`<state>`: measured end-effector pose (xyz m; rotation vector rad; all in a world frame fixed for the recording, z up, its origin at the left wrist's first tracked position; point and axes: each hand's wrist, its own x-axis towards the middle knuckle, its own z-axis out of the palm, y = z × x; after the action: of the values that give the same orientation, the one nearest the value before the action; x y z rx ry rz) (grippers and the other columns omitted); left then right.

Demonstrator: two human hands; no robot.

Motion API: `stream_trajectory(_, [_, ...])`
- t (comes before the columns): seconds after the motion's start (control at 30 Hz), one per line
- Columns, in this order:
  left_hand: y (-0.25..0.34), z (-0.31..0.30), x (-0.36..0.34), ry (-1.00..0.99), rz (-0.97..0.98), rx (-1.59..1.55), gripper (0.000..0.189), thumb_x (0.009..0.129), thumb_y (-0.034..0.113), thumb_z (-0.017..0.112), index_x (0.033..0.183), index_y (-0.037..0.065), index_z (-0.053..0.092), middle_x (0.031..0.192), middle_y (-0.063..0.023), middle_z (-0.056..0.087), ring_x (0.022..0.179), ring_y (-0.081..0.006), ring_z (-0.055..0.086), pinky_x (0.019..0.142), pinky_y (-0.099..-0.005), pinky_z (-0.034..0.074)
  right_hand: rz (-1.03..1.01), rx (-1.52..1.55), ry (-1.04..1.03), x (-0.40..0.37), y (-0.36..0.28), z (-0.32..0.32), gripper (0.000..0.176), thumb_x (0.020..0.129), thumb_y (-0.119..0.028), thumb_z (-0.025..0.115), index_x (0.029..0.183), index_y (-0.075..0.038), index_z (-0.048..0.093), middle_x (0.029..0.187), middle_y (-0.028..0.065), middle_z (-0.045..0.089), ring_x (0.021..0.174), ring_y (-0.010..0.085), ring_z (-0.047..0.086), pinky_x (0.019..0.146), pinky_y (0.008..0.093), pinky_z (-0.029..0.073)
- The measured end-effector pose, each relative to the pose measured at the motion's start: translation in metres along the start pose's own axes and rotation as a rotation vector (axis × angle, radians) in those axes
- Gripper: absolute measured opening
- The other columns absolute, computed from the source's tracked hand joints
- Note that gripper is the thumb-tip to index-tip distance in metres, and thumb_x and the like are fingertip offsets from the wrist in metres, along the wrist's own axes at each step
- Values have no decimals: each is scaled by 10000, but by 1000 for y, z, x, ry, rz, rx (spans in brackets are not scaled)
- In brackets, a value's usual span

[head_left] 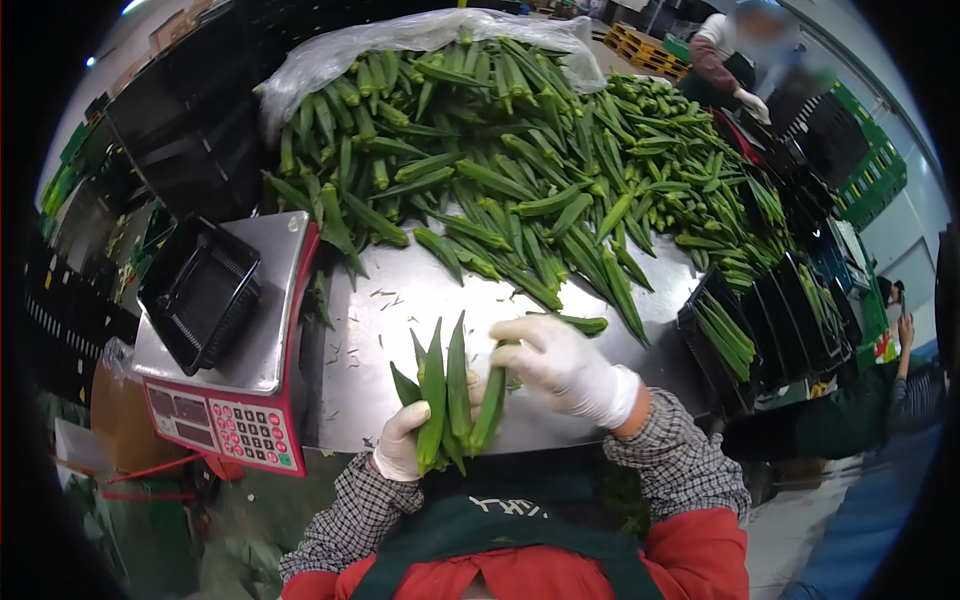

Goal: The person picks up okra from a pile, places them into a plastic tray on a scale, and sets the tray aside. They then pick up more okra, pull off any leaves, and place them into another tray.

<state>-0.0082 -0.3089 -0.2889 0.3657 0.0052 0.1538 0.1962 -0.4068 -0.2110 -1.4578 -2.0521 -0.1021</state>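
Note:
Several green okra pods [432, 390] stand roughly upright in my left hand [403, 440], which is gloved in white and closed around their lower part. My right hand [565, 368], in a white glove too, grips the top of one okra pod [487, 412] just right of that bunch. Behind my right hand, another pod [580, 324] lies on the metal table [375, 310]. Beyond both hands rises a large heap of okra [500, 170].
To the left, a black plastic tray [205, 295] sits on a red-trimmed weighing scale [215, 390]. Okra-filled black trays [725, 330] stand at the right. A clear plastic bag [340, 65] edges the heap. A co-worker [735, 60] stands at the back right.

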Motion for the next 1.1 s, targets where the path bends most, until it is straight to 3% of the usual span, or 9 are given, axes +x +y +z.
stream_trajectory(0.17, [-2,-15,-3,-29,-23,79,716,809,319,585,1383,-17,320,1349,-234,436,1213,-360,484,1006,-477,415,19,22,-71,9,-17,22,323,676,-40,657,990,-46,579,1074,165,587,886,334,611,756,393,503])
stream_trajectory(0.33, [-1,-13,-2,123,63,81,724,820,326,588,1390,-23,306,1352,-237,430,1233,-365,463,1028,-474,393,429,-382,182,-16,51,1,327,734,-78,663,1047,-33,577,1065,169,592,879,339,608,761,390,508])
stream_trajectory(0.4, [-4,-5,1,165,99,111,723,814,348,606,1366,-32,334,1321,-241,450,1221,-370,467,972,-485,448,814,-522,45,-28,79,-7,310,755,-97,643,1052,-34,582,1023,167,600,902,336,608,776,399,502])
stream_trajectory(0.5, [-5,-3,4,191,135,139,738,816,368,605,1368,-38,332,1333,-250,438,1246,-382,436,986,-498,434,1022,-582,-125,-41,110,0,238,762,-140,635,968,-34,578,980,163,601,881,334,613,745,414,507])
stream_trajectory(0.63, [-2,-8,5,190,155,130,765,842,384,553,1408,-43,267,1401,-264,368,1288,-405,387,1075,-496,322,801,-507,107,-45,109,-1,245,767,-126,623,1001,-63,585,984,148,594,900,325,608,760,418,499])
stream_trajectory(0.73, [-1,-7,5,112,161,-1,672,877,275,516,1419,-17,247,1398,-254,369,1300,-405,371,1084,-481,312,582,-303,253,-21,72,-14,273,733,34,598,994,-46,592,966,140,603,882,333,597,756,394,498])
stream_trajectory(0.87, [0,-8,5,67,144,-37,638,900,283,508,1413,-11,267,1391,-227,388,1289,-384,390,1048,-474,362,99,-230,163,15,15,-1,291,677,91,600,940,-27,639,1046,178,604,929,335,608,789,366,513])
stream_trajectory(1.0, [-4,-25,-4,99,163,-78,511,910,240,529,1344,6,393,1275,-167,523,1151,-294,536,992,-442,429,37,-1,-74,29,-24,31,419,739,58,567,1146,-44,579,1131,204,579,989,342,596,841,372,495])
stream_trajectory(1.1, [-4,-21,-2,93,199,-114,460,904,213,542,1303,7,443,1231,-148,557,1113,-267,560,972,-412,447,148,112,72,27,-22,43,418,759,-16,587,1172,28,540,1166,224,550,998,349,578,862,393,476])
